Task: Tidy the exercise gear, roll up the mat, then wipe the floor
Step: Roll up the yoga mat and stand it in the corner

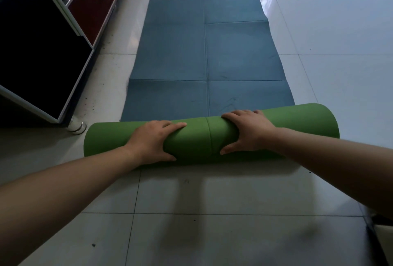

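The exercise mat (204, 49) lies lengthwise on the tiled floor, blue side up, with fold creases across it. Its near end is wound into a thick roll (200, 138) that shows the green underside. My left hand (153, 142) grips the roll left of its middle, fingers curved over the top and thumb on the near side. My right hand (246, 132) grips it right of the middle in the same way. Both forearms reach in from the lower corners.
A dark cabinet (38, 49) with metal-edged doors stands on the left, one round metal foot (77, 126) close to the roll's left end. Small dark specks dot the white floor tiles (191, 234). Open tile lies right of the mat.
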A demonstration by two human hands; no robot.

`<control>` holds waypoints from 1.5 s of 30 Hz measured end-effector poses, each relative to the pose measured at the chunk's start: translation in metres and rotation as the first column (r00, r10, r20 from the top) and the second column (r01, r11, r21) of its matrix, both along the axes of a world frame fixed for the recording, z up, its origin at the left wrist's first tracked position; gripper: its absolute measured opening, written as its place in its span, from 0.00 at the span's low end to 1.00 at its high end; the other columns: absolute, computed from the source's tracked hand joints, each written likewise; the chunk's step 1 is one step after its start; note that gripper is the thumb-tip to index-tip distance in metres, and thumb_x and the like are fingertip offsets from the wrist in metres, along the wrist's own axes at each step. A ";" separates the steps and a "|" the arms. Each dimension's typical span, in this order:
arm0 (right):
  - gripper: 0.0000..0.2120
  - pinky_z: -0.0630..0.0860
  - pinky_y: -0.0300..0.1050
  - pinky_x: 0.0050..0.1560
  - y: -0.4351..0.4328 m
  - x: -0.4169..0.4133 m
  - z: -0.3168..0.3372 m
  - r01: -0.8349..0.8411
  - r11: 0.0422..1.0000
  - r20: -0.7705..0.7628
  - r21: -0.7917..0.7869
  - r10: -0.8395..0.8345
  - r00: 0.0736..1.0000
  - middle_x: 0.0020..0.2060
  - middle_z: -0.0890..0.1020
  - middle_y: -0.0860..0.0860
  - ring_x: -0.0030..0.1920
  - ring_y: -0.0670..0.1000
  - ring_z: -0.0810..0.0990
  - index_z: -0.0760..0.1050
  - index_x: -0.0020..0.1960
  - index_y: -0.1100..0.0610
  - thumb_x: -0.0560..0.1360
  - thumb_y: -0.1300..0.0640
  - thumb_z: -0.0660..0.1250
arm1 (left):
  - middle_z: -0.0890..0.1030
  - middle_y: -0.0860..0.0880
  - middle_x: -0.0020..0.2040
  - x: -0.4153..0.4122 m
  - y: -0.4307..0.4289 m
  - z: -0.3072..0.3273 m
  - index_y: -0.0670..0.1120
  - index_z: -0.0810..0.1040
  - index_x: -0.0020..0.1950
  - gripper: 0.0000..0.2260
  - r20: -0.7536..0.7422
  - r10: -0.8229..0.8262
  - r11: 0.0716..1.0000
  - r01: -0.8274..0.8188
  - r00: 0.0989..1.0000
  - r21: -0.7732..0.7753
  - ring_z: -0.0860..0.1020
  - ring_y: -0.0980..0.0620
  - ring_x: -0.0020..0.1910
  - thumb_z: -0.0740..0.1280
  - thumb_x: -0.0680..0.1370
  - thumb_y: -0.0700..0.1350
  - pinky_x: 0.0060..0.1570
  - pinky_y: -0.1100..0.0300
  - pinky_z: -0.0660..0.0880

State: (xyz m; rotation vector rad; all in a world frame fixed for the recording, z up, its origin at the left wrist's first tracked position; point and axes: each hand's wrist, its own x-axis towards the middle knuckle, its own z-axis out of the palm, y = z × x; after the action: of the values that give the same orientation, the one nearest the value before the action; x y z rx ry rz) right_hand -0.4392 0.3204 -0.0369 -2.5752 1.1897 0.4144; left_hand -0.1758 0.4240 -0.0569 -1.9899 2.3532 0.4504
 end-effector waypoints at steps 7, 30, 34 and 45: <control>0.44 0.68 0.52 0.64 0.011 -0.014 0.008 -0.031 0.999 0.053 0.017 0.030 0.998 0.66 0.72 0.46 0.64 0.51 0.71 0.63 0.70 0.46 0.59 0.27 0.67 | 0.77 0.52 0.62 -0.004 0.012 0.006 0.61 0.64 0.71 0.37 -0.005 -0.017 0.998 0.017 1.000 -0.056 0.77 0.46 0.57 0.75 0.64 0.57 0.49 0.53 0.76; 0.36 0.72 0.42 0.55 0.063 -0.047 0.025 -0.034 0.977 0.100 0.209 0.013 0.995 0.57 0.79 0.44 0.56 0.48 0.76 0.70 0.65 0.45 0.62 0.31 0.70 | 0.77 0.58 0.61 -0.022 0.037 0.039 0.70 0.58 0.69 0.36 0.057 -0.219 0.948 0.199 0.974 0.246 0.75 0.52 0.58 0.71 0.66 0.63 0.52 0.59 0.69; 0.40 0.71 0.45 0.61 0.050 -0.041 0.020 0.026 0.982 0.117 0.186 -0.049 0.992 0.63 0.74 0.45 0.62 0.49 0.73 0.66 0.68 0.44 0.61 0.29 0.69 | 0.73 0.58 0.67 -0.010 0.025 0.032 0.71 0.55 0.70 0.40 -0.011 -0.125 0.942 0.122 0.992 0.314 0.71 0.52 0.63 0.73 0.64 0.64 0.59 0.57 0.68; 0.44 0.54 0.54 0.73 0.045 -0.011 0.004 -0.062 0.996 0.092 0.058 0.056 0.994 0.74 0.59 0.48 0.73 0.50 0.58 0.54 0.75 0.46 0.66 0.32 0.67 | 0.66 0.56 0.70 0.008 0.005 0.017 0.64 0.60 0.72 0.31 -0.198 0.006 0.955 0.053 0.980 0.293 0.66 0.54 0.67 0.70 0.72 0.55 0.67 0.54 0.66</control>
State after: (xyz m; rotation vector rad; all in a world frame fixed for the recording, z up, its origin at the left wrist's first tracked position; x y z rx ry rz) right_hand -0.4501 0.3655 -0.0328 -2.5529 1.0558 0.3370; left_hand -0.1674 0.4291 -0.0402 -1.8517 2.2435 0.9775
